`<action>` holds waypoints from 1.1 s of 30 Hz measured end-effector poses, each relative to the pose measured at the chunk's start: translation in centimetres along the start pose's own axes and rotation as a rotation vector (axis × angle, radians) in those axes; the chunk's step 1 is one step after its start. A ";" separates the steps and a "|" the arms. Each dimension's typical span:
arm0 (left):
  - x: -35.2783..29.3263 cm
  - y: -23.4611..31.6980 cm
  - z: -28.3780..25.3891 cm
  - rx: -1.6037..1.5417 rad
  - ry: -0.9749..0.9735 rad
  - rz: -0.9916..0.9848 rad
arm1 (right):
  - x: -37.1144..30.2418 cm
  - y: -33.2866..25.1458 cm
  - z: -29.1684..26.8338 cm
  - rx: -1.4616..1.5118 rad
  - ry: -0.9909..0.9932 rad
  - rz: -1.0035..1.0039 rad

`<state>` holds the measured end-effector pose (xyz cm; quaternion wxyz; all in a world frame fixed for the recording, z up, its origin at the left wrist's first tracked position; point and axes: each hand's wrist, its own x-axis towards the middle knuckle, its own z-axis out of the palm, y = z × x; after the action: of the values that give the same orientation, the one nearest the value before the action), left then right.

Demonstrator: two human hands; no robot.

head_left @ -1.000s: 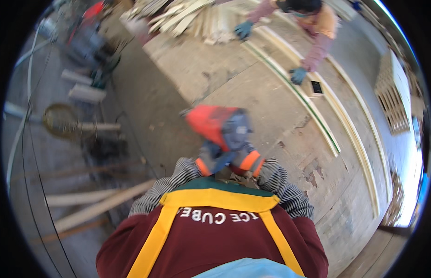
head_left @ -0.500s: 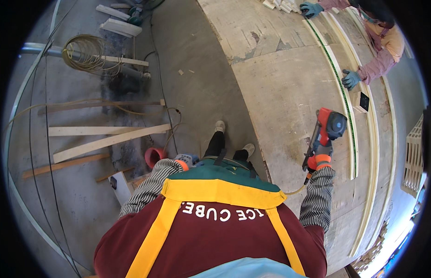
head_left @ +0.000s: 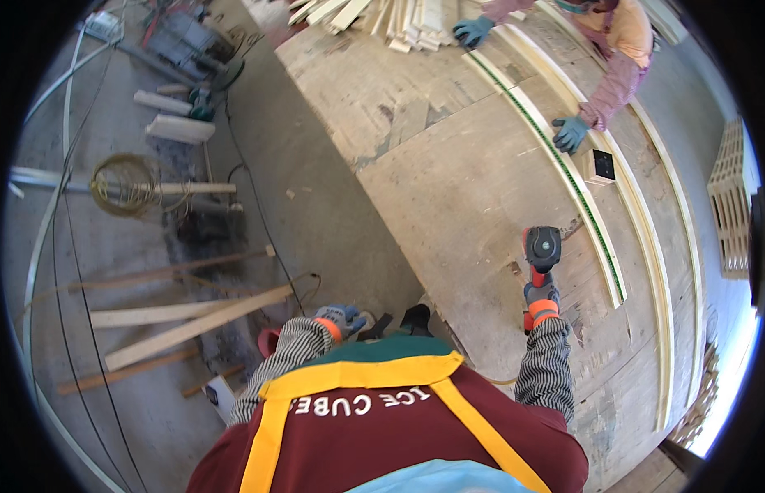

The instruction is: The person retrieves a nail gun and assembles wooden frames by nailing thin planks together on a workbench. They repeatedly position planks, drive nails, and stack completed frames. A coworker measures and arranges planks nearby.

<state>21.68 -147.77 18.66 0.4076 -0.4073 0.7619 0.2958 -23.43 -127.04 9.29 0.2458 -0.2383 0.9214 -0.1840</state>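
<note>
In my right hand (head_left: 543, 294), gloved in grey with an orange cuff, is a red and black nail gun (head_left: 543, 245). It is held over the plywood table (head_left: 448, 193), left of a long pale wooden strip (head_left: 583, 197) with a green marked band along it. Whether the gun touches the table, I cannot tell. Low beside my waist hangs my left hand (head_left: 340, 319), also gloved; its fingers are loosely extended and nothing shows in them.
Across the table a co-worker's gloved hands (head_left: 570, 134) rest by the strip. A small black-topped block (head_left: 599, 166) stands between the strips. Offcuts (head_left: 411, 20) lie piled at the far end. Loose boards (head_left: 198, 327), a coiled hose (head_left: 124, 185) and cables cover the floor at left.
My view has turned and shifted along the table. The nail gun, earlier tilted with its side showing, now points away from me with its round cap up. My left hand stays low.
</note>
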 end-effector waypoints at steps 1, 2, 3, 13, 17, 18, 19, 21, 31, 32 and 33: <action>-0.5 0.2 -0.8 -0.040 0.043 0.031 | -0.5 -0.6 -0.6 0.016 -0.008 0.023; -0.7 0.8 -2.0 -0.050 0.039 0.015 | -0.5 -1.1 -0.8 0.031 -0.017 0.043; -1.4 1.7 -3.1 -0.067 0.032 -0.003 | -0.4 -1.2 -0.8 0.089 -0.021 0.080; -0.7 4.4 -3.5 -0.032 -0.065 0.027 | -0.2 -1.5 -0.8 0.014 -0.119 0.082; 2.5 2.7 -0.9 -0.045 -0.023 0.144 | 0.0 -0.8 -0.4 0.022 -0.117 0.054; 1.9 4.3 -2.7 -0.033 -0.042 0.133 | 0.1 -0.6 -0.5 0.020 -0.117 0.062; 1.7 5.4 -3.7 -0.020 -0.062 0.122 | 0.6 0.2 0.1 0.017 -0.132 0.089; 1.2 5.6 -4.0 -0.027 -0.047 0.116 | 0.8 0.4 0.3 0.046 -0.108 0.078; 4.6 -2.8 -0.8 -0.043 -0.169 -0.081 | -0.1 -1.0 -2.2 0.118 -0.099 0.067; 4.6 -3.6 -0.6 -0.053 -0.165 -0.092 | 0.1 -1.1 -2.2 0.117 -0.115 0.083; 4.9 -4.1 -0.5 -0.053 -0.161 -0.090 | 0.3 -1.3 -2.6 0.109 -0.126 0.105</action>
<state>23.33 -152.05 14.23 0.4696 -0.4267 0.6994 0.3291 -24.61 -127.67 11.90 0.3251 -0.1871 0.9040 -0.2054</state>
